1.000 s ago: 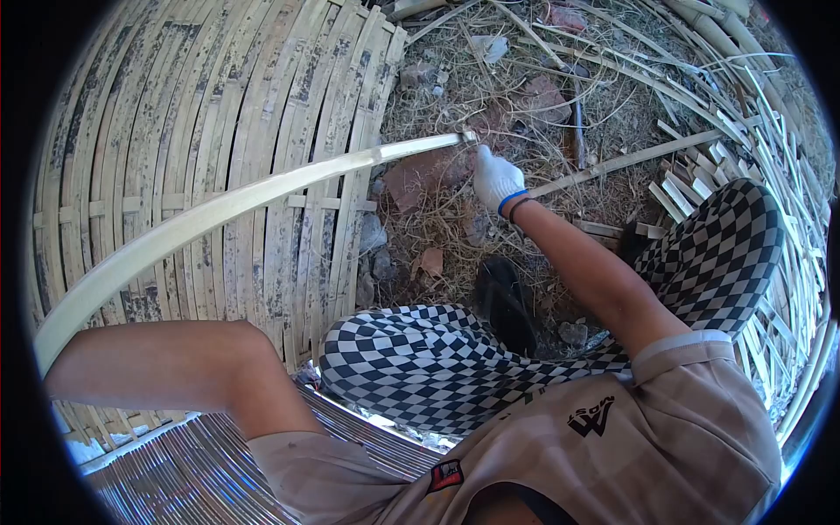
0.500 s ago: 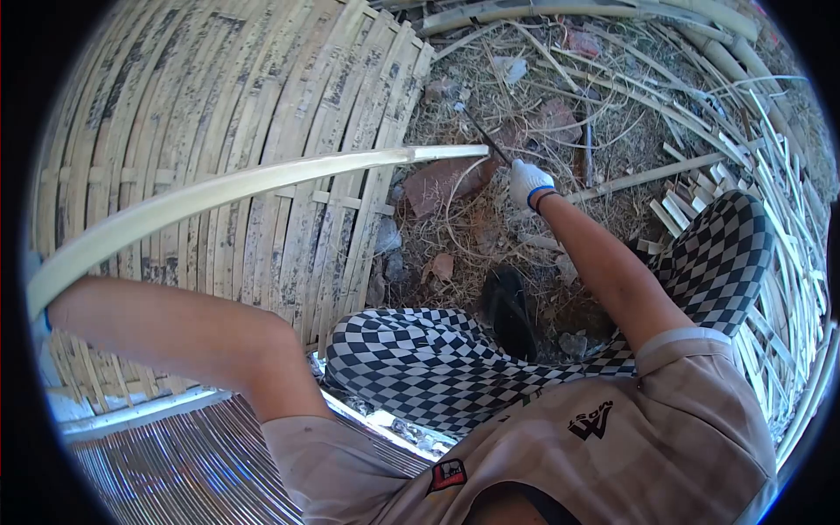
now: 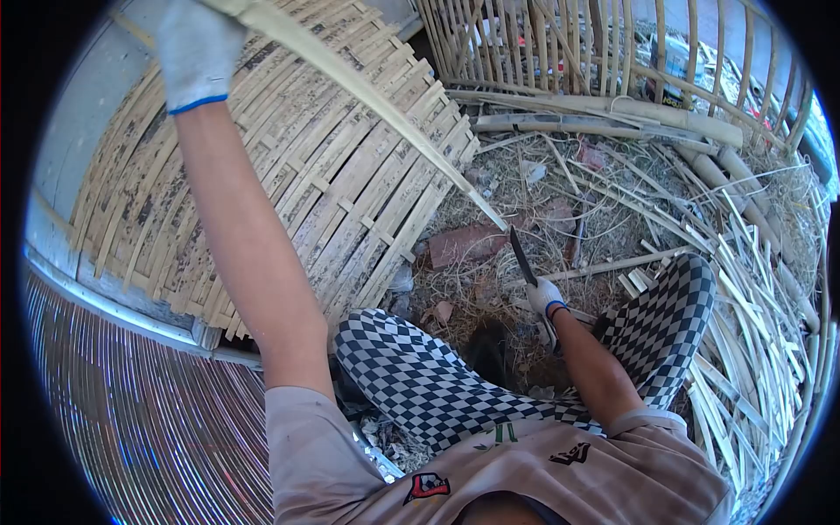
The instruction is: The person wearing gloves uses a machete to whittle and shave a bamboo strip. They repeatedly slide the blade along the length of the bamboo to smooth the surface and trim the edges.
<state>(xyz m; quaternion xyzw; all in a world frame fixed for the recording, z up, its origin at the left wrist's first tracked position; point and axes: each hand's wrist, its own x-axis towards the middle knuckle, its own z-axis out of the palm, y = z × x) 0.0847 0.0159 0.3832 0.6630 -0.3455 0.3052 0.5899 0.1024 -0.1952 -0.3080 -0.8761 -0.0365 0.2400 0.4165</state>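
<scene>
My left hand (image 3: 199, 54), in a white glove with a blue cuff, is raised at the upper left and closed on a long pale bamboo strip (image 3: 367, 94). From there the strip slants down to the right, its narrower, whiter end hanging over the littered ground. My right hand (image 3: 544, 297), gloved the same way, grips a dark-bladed knife (image 3: 522, 256) low in front of my knees. The knife points up and slightly left, its tip right by the strip's lower end. The glove covers the knife's handle.
A woven bamboo panel (image 3: 289, 166) fills the left. A reddish brick (image 3: 464, 245) lies among shavings. Split bamboo strips (image 3: 744, 394) are heaped on the right. Thick bamboo poles (image 3: 630, 114) and a slatted bamboo fence (image 3: 560, 44) stand at the back.
My left hand has swung up and forward from the far left, so the strip now slopes down to the right. The knife hand sits lower in view, and the view has shifted.
</scene>
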